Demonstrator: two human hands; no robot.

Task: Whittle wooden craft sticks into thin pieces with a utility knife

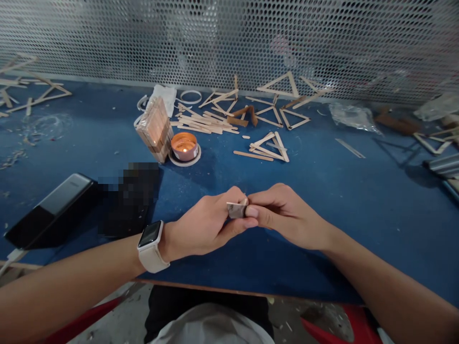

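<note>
Over the table's near middle, my left hand (210,217) and my right hand (287,215) meet with fingers closed in a pinch. Between them is a small folded grey-brown piece of what looks like sandpaper (235,210). My right thumb presses its right end, while my left fingers wrap around it. A pale bit shows at the fold; whether it is a stick end is hidden by the fingers. Beyond my hands lie a triangle of wooden craft sticks (269,147) and a loose craft stick (253,155).
A lit candle (184,147) in a tin stands beside a wrapped bundle of sticks (155,129). Loose sticks (204,122), stick triangles and brown folded pieces (244,117) lie behind. At left are a phone (68,193) and a black pixelated object (132,200). Perforated metal (215,43) borders the back.
</note>
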